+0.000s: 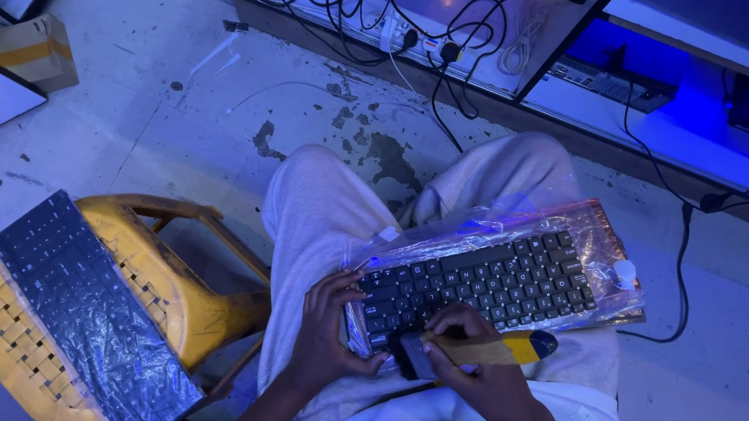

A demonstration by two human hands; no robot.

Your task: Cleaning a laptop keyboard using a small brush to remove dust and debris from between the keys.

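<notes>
A black laptop keyboard [498, 283] lies across my lap on a clear plastic wrapper [589, 220]. My left hand [329, 332] grips the keyboard's left end, thumb on the keys. My right hand [477, 371] is closed on a small brush [479, 352] with a yellow handle and a dark tip. The brush's dark bristles rest on the keyboard's near edge, left of centre.
A second black keyboard [94, 318] wrapped in plastic lies on a yellow plastic chair [178, 309] to my left. A low shelf with tangled black cables and a power strip [405, 28] stands ahead. A cardboard box [28, 50] sits on the stained floor at far left.
</notes>
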